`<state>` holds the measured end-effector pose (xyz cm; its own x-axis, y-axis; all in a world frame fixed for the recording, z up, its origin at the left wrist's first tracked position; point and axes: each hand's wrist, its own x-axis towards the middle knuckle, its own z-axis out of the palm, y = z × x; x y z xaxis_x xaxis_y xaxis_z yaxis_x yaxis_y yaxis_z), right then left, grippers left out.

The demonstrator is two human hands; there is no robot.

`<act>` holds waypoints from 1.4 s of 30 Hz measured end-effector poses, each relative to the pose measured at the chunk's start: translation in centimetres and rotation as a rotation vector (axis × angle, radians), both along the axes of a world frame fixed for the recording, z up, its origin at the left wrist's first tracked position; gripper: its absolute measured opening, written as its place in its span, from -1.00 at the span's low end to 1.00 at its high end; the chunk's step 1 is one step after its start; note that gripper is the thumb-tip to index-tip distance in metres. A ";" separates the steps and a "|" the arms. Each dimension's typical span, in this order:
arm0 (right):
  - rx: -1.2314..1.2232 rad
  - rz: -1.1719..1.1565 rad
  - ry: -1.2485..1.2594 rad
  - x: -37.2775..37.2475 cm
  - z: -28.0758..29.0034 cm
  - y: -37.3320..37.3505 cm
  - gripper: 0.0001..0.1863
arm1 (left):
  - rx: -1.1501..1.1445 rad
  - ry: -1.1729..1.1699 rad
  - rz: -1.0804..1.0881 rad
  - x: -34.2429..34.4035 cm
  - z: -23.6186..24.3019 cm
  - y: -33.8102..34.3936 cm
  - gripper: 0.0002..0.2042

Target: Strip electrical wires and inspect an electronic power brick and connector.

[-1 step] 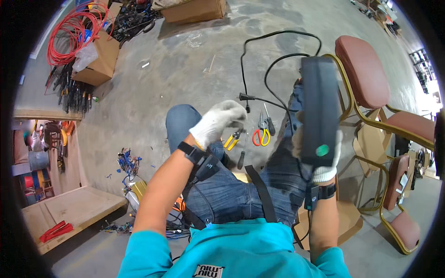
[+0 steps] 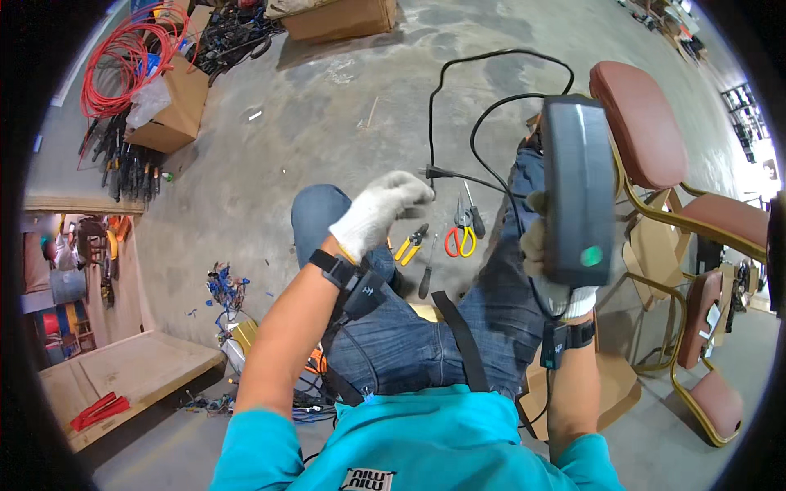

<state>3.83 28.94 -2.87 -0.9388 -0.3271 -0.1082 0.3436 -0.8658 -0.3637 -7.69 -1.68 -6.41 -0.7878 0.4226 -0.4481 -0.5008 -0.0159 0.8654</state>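
My right hand (image 2: 536, 237), in a white glove, grips a long black box (image 2: 577, 188) with a green mark, held upright over my right leg. My gloved left hand (image 2: 385, 204) hangs in the air above my left knee, fingers loosely curved, with nothing visible in it. A black cable with a plug (image 2: 436, 172) loops across the floor (image 2: 360, 123) beside the box. Between my legs lie yellow-handled wire strippers (image 2: 408, 245), red-and-yellow-handled pliers or cutters (image 2: 460, 237), a dark-handled screwdriver (image 2: 476, 223) and another screwdriver (image 2: 425, 283).
Pink padded chairs (image 2: 639, 123) and cardboard (image 2: 651, 250) stand close on my right. Back left are red coiled cable (image 2: 115, 82), boxes (image 2: 168, 110) and black cable piles. A wooden platform (image 2: 131, 368) with red items is at left, near scattered wires (image 2: 225, 290).
The black box in my right hand has shifted slightly to the right, showing more of my fingers at its left side. My left hand has moved a little to the left.
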 end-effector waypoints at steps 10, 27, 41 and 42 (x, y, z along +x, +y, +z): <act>0.158 0.182 0.214 0.3 2.0 -3.6 -0.21 | 0.035 -0.191 -0.181 3.4 7.0 9.2 -0.66; 1.358 0.266 0.101 1.0 5.1 -4.5 -0.13 | -0.153 0.236 -0.256 -1.8 16.9 2.2 -0.67; 0.312 -0.497 -0.552 1.7 0.9 0.6 -0.60 | 0.438 0.364 0.529 -8.6 11.1 -15.0 -0.76; 0.301 -0.516 -0.522 1.5 0.6 0.9 -0.55 | 0.156 0.370 0.642 -8.1 10.3 -15.0 -0.78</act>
<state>5.36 29.86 -2.24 -0.7672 0.2486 -0.5912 0.1170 -0.8521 -0.5101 -15.78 -16.72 3.94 -0.9879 -0.1333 -0.0788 -0.0287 -0.3424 0.9391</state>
